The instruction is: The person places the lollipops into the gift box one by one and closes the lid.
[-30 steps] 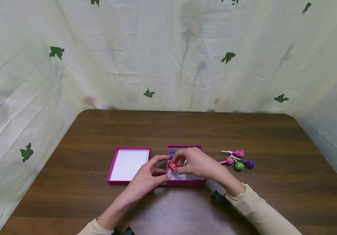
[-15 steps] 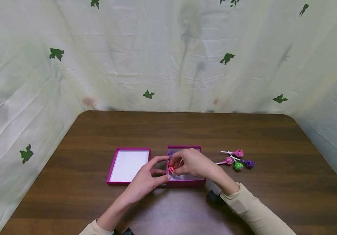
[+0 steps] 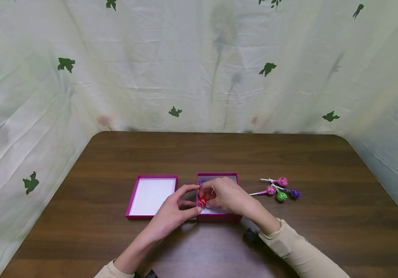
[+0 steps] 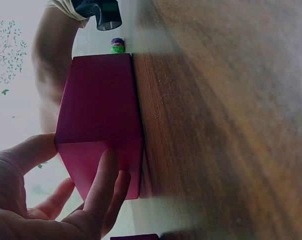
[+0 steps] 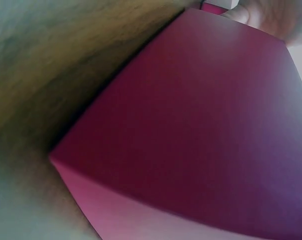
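Right hand (image 3: 227, 197) over the open magenta cardboard box (image 3: 234, 177), fingers pinched on a red-wrapped lollipop (image 3: 202, 201) inside its left end, left hand (image 3: 171, 212) curled round the box's near-left corner on the dark wooden tabletop (image 3: 202, 154), four loose wrapped lollipops (image 3: 282, 189) lying just right.

open magenta lid (image 3: 151, 195) left of the box, brown wooden table (image 3: 199, 154), pale leaf-print cloth backdrop (image 3: 199, 65)

Interior of open magenta cardboard box (image 3: 217, 218) mostly hidden under right hand (image 3: 227, 196). Purple-wrapped sweet (image 3: 201, 183) at box's far left corner half covered. Right-hand fingertips behind box wall. Right wrist view: only blurred box side (image 5: 205, 140), hand unseen.
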Available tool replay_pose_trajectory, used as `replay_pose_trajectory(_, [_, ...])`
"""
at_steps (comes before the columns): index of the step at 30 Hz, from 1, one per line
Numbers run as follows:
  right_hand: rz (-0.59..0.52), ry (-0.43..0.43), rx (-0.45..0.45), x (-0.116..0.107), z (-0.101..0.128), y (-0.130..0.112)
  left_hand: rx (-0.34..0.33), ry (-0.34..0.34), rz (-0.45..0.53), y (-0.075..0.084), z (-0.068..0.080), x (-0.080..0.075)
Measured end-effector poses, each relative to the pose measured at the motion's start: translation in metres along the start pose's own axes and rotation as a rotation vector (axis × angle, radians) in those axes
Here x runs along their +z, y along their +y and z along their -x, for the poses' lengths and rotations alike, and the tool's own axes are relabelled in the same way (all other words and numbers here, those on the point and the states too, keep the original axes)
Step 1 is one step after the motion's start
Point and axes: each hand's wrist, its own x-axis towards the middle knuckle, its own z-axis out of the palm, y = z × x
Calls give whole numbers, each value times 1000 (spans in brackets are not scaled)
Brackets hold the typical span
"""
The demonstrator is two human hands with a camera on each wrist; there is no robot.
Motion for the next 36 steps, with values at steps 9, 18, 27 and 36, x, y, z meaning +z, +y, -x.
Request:
replay_pose_trajectory(9, [67,21,-4,2,0,0,-6,-6,4,0,0,-1])
replay_pose_trajectory(18, [63,-1,-45,-2,3,0,-2,-18,20,-1,1,-1])
replay_pose_trajectory(27, [-78,41,-55,-12,8,-1,-3,-23,32,0,1,0])
replay_pose_trajectory(36, [-121,156,-54,-29,29,-3,-1,-16,31,-1,-1,0])
